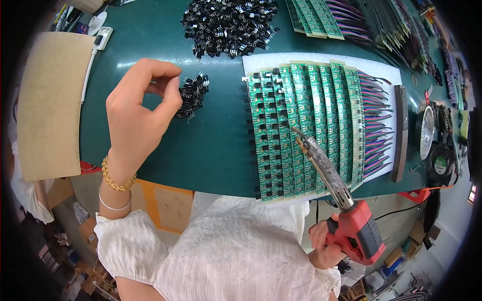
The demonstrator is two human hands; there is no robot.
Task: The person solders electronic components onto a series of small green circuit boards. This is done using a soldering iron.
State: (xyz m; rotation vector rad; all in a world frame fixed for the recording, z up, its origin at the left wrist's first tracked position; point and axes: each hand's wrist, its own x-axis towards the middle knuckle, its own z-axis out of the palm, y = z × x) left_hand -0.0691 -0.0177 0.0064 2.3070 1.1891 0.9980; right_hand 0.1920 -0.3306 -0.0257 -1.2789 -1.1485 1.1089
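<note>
My left hand (138, 113) is raised beside a small heap of black three-legged components (193, 96). Its thumb and forefinger come together in a pinch, and anything between the tips is too small to make out. My right hand (325, 245) grips the red and black handle of a soldering gun (329, 173). The gun's tip points up and left, over the rows of green circuit boards (321, 120). These boards overlap side by side on a white foam sheet (389, 75). Black components line the leftmost rows, and coloured wires (377, 125) run off the right side.
A large heap of black components (228, 25) lies at the back. More boards with wires (321, 17) are stacked at the far right. A dark bar (399, 133) borders the foam; beyond it are a metal bowl (427, 133) and a fan (442, 164). Tan board (50, 105) covers the left.
</note>
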